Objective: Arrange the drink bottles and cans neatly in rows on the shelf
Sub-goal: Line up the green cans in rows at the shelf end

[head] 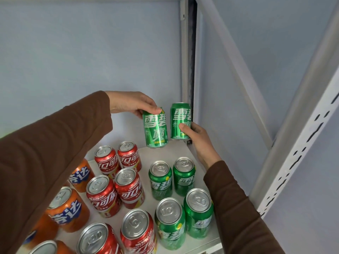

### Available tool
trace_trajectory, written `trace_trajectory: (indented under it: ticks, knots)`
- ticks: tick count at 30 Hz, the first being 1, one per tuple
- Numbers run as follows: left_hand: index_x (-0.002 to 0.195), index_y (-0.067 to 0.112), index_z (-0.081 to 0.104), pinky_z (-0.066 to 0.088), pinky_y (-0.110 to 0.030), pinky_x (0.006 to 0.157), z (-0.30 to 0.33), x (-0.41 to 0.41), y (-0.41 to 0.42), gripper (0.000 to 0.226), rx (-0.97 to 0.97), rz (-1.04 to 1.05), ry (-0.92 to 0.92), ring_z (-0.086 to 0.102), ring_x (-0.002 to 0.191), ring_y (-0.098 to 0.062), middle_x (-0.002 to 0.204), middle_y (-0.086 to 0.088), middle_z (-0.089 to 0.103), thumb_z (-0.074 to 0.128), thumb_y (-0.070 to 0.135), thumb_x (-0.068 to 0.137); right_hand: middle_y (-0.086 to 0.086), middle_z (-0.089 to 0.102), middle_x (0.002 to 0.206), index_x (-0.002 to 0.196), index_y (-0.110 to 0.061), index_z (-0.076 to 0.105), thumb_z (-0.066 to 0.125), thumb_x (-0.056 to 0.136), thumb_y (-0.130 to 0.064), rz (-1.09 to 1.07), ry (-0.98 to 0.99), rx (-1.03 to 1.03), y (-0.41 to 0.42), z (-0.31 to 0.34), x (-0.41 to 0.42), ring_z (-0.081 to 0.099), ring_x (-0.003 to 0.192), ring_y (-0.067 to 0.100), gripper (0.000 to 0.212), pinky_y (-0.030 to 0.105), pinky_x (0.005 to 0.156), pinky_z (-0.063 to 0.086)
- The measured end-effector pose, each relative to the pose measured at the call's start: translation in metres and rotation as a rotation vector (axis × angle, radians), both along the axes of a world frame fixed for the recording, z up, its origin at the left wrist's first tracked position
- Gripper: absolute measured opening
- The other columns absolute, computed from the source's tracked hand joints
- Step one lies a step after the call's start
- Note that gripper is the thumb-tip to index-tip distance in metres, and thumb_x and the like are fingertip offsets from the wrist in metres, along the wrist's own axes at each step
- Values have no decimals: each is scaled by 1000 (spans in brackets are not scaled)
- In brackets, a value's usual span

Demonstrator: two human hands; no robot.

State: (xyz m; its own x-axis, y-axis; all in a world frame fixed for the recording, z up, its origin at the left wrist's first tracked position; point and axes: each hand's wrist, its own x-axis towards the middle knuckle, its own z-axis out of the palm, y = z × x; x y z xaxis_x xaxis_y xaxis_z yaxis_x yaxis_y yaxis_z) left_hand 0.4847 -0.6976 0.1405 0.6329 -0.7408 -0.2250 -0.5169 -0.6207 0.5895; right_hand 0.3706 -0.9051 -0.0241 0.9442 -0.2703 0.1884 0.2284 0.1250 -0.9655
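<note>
On a white shelf (161,154), orange cans (67,209) stand at the far left, red cans (117,182) next, then four green cans (181,197) in two rows. Above them, the left hand (132,103) (brown sleeve) pinches a green can (155,129) by its top, raised and slightly tilted. Just beside it, the right hand (198,138) clasps another green can (180,120) in the back corner.

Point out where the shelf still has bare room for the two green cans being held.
Bare white shelf lies at the back right, between the rear pair of standing green cans and the blue back wall, beneath the green cans held in the left hand and right hand. The red cans and orange cans crowd the left.
</note>
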Motion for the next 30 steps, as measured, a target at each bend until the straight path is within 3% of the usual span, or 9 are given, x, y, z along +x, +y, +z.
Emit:
trace_trajectory:
  ticks: [4, 8, 10, 15, 21, 25, 30]
  knots:
    - [115, 16, 69, 53, -25, 93, -11, -5, -2, 83, 10, 34, -40, 67, 109, -18, 114, -5, 72, 80, 73, 56, -1, 76, 121, 126, -21, 70, 84, 74, -44, 10, 28, -14, -2, -8, -2, 70, 116, 20, 59, 43, 108, 51]
    - [116, 15, 65, 47, -30, 98, -35, -4, -4, 47, 84, 55, -87, 65, 111, -21, 114, -2, 73, 81, 41, 79, -1, 74, 122, 126, -23, 68, 85, 81, -25, 36, 108, -72, -6, -26, 0, 69, 116, 17, 48, 39, 105, 52]
    - [115, 17, 64, 47, -37, 102, -48, -3, -4, 47, 121, 48, -118, 65, 109, -20, 114, 0, 72, 83, 40, 78, -2, 73, 123, 125, -25, 65, 84, 82, -19, 65, 146, -114, -5, -36, -1, 68, 115, 15, 48, 37, 103, 52]
    - [114, 19, 61, 49, -38, 98, -71, -4, -7, 50, 196, 24, -125, 63, 107, -19, 114, 1, 68, 84, 40, 76, 1, 71, 129, 129, -28, 63, 84, 82, -14, 128, 221, -149, -5, -57, -1, 68, 119, 22, 53, 50, 107, 51]
    - [113, 22, 60, 50, -39, 96, -89, -5, -6, 54, 284, 8, -149, 62, 103, -18, 110, 5, 67, 85, 47, 73, 3, 64, 139, 144, -22, 53, 82, 82, -14, 145, 254, -243, -4, -65, 2, 59, 130, 24, 69, 50, 114, 44]
    - [113, 23, 58, 51, -39, 96, -92, -6, -7, 53, 301, 6, -154, 62, 103, -19, 111, 4, 66, 84, 47, 73, 9, 62, 141, 147, -16, 48, 72, 90, 1, 150, 269, -305, -5, -68, 4, 59, 130, 23, 64, 47, 115, 45]
    - [116, 21, 57, 49, -38, 96, -95, -8, -9, 56, 325, -1, -168, 60, 106, -20, 114, 2, 65, 83, 47, 74, 6, 59, 146, 150, -19, 45, 70, 93, -1, 174, 293, -332, -6, -69, 5, 57, 133, 21, 65, 45, 116, 43]
